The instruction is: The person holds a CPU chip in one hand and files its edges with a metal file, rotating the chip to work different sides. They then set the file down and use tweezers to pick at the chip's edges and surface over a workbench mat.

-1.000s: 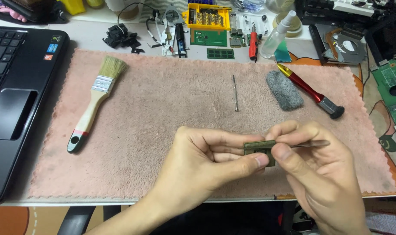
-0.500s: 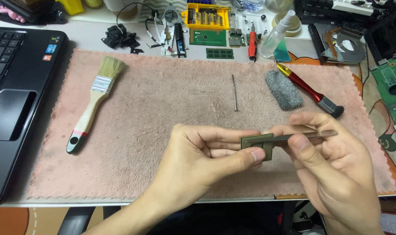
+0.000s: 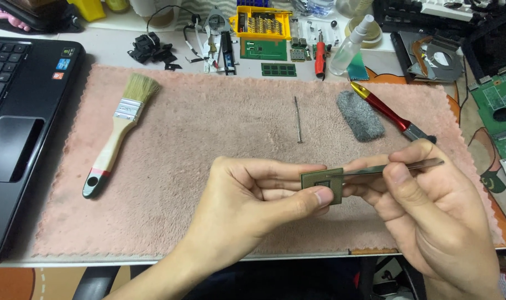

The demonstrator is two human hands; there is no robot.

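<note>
My left hand point(image 3: 253, 203) pinches a small square green processor chip point(image 3: 322, 184) between thumb and fingers, held above the pink towel point(image 3: 219, 139). My right hand point(image 3: 431, 216) grips metal tweezers point(image 3: 392, 168), whose tips reach the chip's upper surface near its middle. Both hands hover close together at the near edge of the towel.
On the towel lie a wooden paintbrush point(image 3: 117, 130), a thin metal rod point(image 3: 298, 118), a grey scouring pad point(image 3: 361, 115) and a red-handled screwdriver point(image 3: 391, 113). A black laptop point(image 3: 19, 105) sits left. A yellow bit case point(image 3: 262, 22), memory modules, spray bottle point(image 3: 350, 44) and circuit boards crowd the back and right.
Both hands shifted slightly right and a little up. The tweezers now lie flatter, with their tips over the chip's face.
</note>
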